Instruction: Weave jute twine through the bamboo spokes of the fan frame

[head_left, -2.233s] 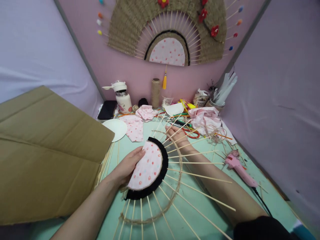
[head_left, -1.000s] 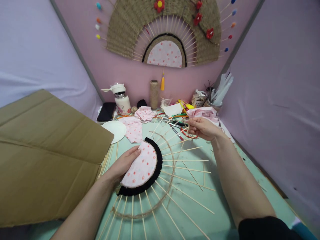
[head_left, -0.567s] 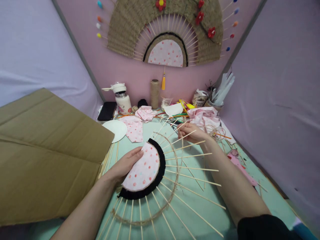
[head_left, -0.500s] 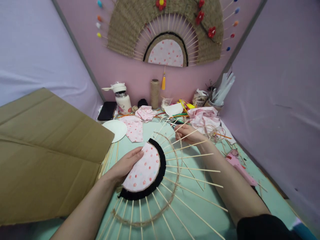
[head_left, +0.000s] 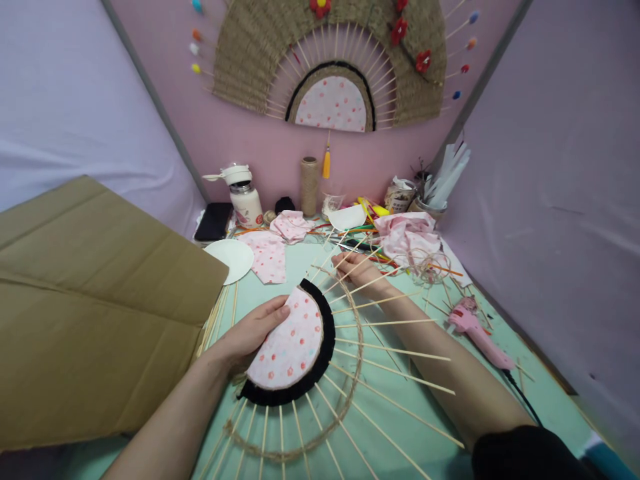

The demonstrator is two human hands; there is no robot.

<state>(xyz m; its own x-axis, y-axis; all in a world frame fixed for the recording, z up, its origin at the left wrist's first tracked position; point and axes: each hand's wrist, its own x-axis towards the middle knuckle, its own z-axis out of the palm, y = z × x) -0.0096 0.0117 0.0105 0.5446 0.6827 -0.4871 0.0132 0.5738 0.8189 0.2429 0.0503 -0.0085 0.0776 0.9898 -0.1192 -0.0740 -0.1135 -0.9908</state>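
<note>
My left hand (head_left: 254, 331) grips the straight edge of a half-made fan (head_left: 290, 341), thumb on top of its white, red-flowered half-round face. A black band (head_left: 327, 333) borders the curve. Thin wooden sticks (head_left: 400, 350) spread out from it to the right and toward me. A strand of jute twine (head_left: 359, 333) runs in an arc across the sticks, a little way out from the band. At the upper sticks my right hand (head_left: 360, 272) has its fingertips pinched together on the twine; the sticks partly cover the hand.
Cardboard (head_left: 100, 320) stands at the left. A pink glue gun (head_left: 483, 337) lies on the right. Along the back are a white bottle (head_left: 246, 203), a phone (head_left: 214, 222), a twine spool (head_left: 309, 187) and pink cloth (head_left: 407, 233). A finished fan (head_left: 245, 67) hangs on the wall.
My right hand has moved left along the upper sticks, and the twine loop that hung from it has drawn in. The fan has tilted slightly; my left hand keeps its grip.
</note>
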